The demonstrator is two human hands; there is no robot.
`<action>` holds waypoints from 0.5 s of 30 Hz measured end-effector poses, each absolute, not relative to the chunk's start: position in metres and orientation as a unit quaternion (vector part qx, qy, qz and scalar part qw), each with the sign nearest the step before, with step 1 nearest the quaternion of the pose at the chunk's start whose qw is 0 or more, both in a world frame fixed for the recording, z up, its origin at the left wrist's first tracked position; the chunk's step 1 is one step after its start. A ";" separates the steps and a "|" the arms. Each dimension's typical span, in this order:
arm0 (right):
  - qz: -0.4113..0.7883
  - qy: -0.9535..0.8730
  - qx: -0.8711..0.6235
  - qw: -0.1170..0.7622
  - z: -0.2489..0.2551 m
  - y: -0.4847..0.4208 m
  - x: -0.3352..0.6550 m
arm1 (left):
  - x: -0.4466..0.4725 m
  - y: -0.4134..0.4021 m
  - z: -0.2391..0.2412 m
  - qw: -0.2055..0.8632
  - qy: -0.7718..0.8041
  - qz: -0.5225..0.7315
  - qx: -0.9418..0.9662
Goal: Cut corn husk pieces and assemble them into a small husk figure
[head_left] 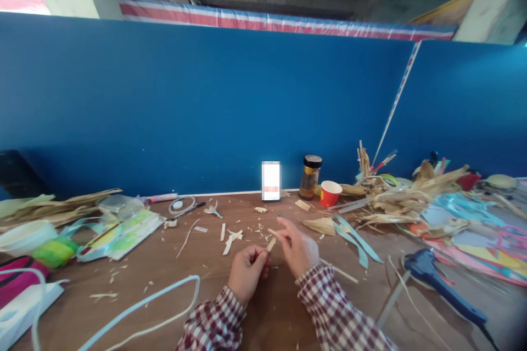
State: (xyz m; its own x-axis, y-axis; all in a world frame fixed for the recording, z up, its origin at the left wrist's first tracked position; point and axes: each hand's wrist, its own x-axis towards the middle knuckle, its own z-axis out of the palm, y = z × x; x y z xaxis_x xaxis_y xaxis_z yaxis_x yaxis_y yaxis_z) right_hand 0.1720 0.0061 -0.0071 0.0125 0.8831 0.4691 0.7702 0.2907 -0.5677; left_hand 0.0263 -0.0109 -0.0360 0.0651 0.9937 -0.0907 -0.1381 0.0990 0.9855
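Observation:
My left hand (248, 273) is closed, thumb and fingers pinching a short pale strip of what looks like dried husk (270, 244). To its right, my right hand (300, 249) has its fingers bent around a thin pale stick (341, 271). One end of the stick pokes out at the fingertips, close above the husk strip; the other shows past the right wrist. The palm hides its middle. Around both hands lie small pale scraps, with several cut pieces (233, 238) to the left and a wider husk piece (320, 225) beyond the right hand.
A phone-like bright screen (270, 181) stands against the blue partition (230, 104). Right of it are a lidded jar (310, 178) and a red paper cup (330, 194). A glue gun (442, 285) lies at right; a white cable (144, 303) loops at front left.

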 end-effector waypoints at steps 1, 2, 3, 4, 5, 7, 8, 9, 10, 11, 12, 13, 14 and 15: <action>0.050 -0.678 -0.614 0.401 -0.008 0.010 0.179 | 0.026 -0.012 -0.036 0.573 0.469 0.497 0.452; 0.037 -0.656 -0.633 0.410 -0.008 0.014 0.186 | 0.026 -0.012 -0.036 0.573 0.466 0.502 0.449; 0.032 -0.642 -0.642 0.418 -0.008 0.017 0.191 | 0.026 -0.012 -0.036 0.575 0.466 0.507 0.443; 0.030 -0.637 -0.640 0.428 -0.009 0.018 0.194 | 0.026 -0.011 -0.036 0.577 0.470 0.509 0.432; 0.032 -0.642 -0.628 0.439 -0.009 0.018 0.195 | 0.026 -0.010 -0.037 0.580 0.477 0.511 0.418; 0.038 -0.673 -0.576 0.462 -0.009 0.015 0.189 | 0.025 -0.008 -0.037 0.589 0.490 0.514 0.386; 0.044 -0.691 -0.546 0.472 -0.008 0.013 0.184 | 0.024 -0.007 -0.037 0.595 0.492 0.517 0.371; 0.050 -0.707 -0.518 0.479 -0.007 0.009 0.178 | 0.024 -0.005 -0.037 0.600 0.491 0.522 0.357; 0.055 -0.720 -0.495 0.484 -0.006 0.006 0.173 | 0.023 -0.004 -0.037 0.604 0.487 0.529 0.344; 0.058 -0.731 -0.478 0.484 -0.005 0.003 0.169 | 0.023 -0.003 -0.037 0.610 0.482 0.535 0.332; 0.056 -0.739 -0.468 0.482 -0.003 0.000 0.165 | 0.023 -0.003 -0.036 0.613 0.478 0.540 0.322; 0.052 -0.747 -0.462 0.475 -0.001 -0.002 0.163 | 0.022 -0.002 -0.036 0.615 0.475 0.544 0.315; 0.047 -0.756 -0.459 0.464 0.000 -0.005 0.162 | 0.022 -0.002 -0.036 0.617 0.474 0.548 0.308; 0.043 -0.766 -0.459 0.448 0.002 -0.007 0.162 | 0.022 -0.002 -0.035 0.618 0.473 0.550 0.304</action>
State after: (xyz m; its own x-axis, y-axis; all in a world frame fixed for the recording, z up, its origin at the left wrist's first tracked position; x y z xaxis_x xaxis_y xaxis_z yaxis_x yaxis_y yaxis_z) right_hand 0.1620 -0.0069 0.0022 -0.1772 0.7414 0.6473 0.6644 0.5753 -0.4770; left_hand 0.0215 -0.0019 -0.0352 -0.0519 0.9667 -0.2504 -0.3916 0.2110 0.8956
